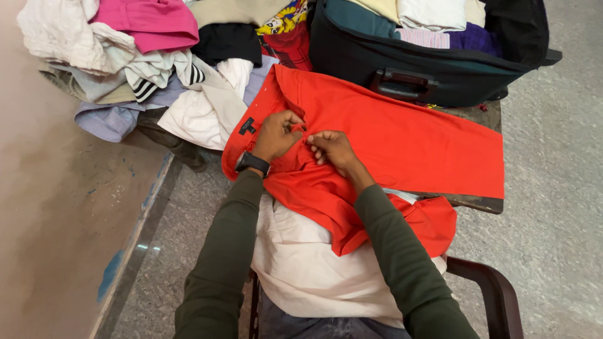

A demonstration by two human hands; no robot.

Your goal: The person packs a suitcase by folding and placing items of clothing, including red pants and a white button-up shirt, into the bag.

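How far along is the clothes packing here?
Done: folded clothes already lie in the open suitcase. In hand: left hand and right hand pinch the red trousers at the waist. Left: a heap of loose clothes on the table.

Soft, even daylight fills the scene, bright but without harsh glare. The bright red cotton trousers (402,135) are vividly lit, close to oversaturated. Shadows are faint and diffuse, deepest inside the open black fabric suitcase (433,75) and under the desk (477,202) edge. Focus is sharp at centre; the speckled grey stone floor (553,188) looks slightly soft, and the tan wall on the left is smooth and blurred.
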